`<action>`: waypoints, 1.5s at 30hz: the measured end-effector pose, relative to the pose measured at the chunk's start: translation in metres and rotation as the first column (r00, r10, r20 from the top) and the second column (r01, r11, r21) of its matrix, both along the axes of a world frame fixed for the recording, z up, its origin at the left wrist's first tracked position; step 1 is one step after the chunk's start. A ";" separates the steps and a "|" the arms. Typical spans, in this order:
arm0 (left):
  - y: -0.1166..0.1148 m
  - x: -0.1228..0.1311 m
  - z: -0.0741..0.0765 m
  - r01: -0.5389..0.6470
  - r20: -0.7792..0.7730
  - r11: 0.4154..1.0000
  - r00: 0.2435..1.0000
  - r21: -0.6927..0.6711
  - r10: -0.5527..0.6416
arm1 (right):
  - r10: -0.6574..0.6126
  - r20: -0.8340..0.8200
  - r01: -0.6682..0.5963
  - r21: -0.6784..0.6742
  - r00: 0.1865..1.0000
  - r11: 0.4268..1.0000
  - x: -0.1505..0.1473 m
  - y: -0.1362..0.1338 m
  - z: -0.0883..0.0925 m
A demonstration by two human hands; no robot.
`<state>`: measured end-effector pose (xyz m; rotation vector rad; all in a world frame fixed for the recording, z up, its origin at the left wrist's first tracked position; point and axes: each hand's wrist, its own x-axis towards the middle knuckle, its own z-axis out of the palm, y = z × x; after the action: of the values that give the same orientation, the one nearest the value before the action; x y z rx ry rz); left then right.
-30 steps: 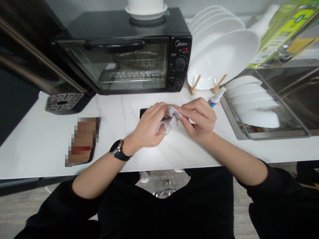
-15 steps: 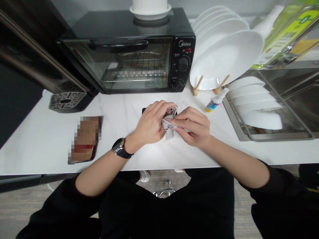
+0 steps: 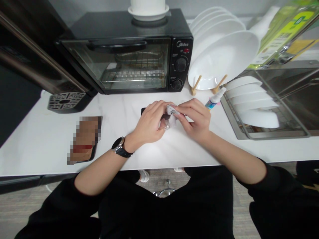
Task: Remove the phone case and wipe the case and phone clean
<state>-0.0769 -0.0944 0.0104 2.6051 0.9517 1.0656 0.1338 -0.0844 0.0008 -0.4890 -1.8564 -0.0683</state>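
Observation:
Close in front of the oven, my left hand [image 3: 151, 122], with a watch [image 3: 121, 147] on its wrist, is closed round a small clear, shiny thing [image 3: 166, 125]. My fingers cover most of it, so I cannot make out its kind. My right hand [image 3: 195, 118] pinches a crumpled white tissue [image 3: 172, 109] against the upper part of that clear thing. The tissue's loose end hangs between both hands. Behind my left fingers, the edge of a black object [image 3: 143, 111] shows on the counter. A small spray bottle [image 3: 214, 99] stands just beyond my right hand, partly hidden by it.
A phone [image 3: 86, 139] lies on the white counter [image 3: 119, 116] at left, near a dark appliance's drip tray [image 3: 66, 101]. The toaster oven [image 3: 119, 63] stands behind my hands. White plates [image 3: 221, 56] in a wooden rack and bowls [image 3: 259, 118] in a metal basket are at right.
My right hand has moved the tissue up and slightly to the right, along the clear thing. More of its lower edge now shows by my left thumb. The view has shifted slightly.

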 end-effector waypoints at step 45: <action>-0.001 0.001 -0.001 0.086 0.073 0.996 0.994 0.028 -0.088 | 0.085 0.020 -0.086 0.085 0.996 0.993 -0.002 -0.009 0.001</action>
<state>-0.0757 -0.0956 0.0099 2.5809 0.8067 1.1497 0.1313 -0.0933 0.0021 -0.3495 -1.8802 -0.0946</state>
